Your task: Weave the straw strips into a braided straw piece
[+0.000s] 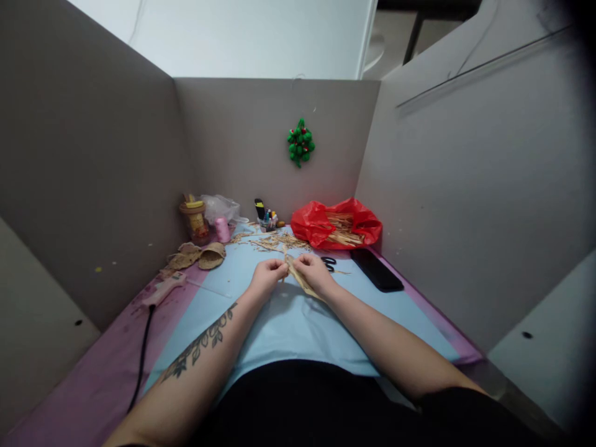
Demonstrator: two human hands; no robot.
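Close together over the blue sheet [251,329], my two hands work on a tan strip of dry straw-like material [302,282]. My left hand [271,273] is closed, thumb and fingers pinching the strip's left end. My right hand [314,272] pinches it just beside, and a flat length of the strip runs back under that palm. A thin piece sticks up between the fingertips. Black-handled scissors [328,262] lie just right of my right hand, their blades mostly hidden. Loose tan scraps [274,241] lie spread beyond my hands.
A red plastic bag [313,225] of straw strips sits at the back right, near a black phone-like slab [376,269]. At left are a glue gun [165,289] with a black cord, woven pieces [212,256], pink thread [222,230] and a cup [197,223]. Grey panels [242,143] enclose three sides.
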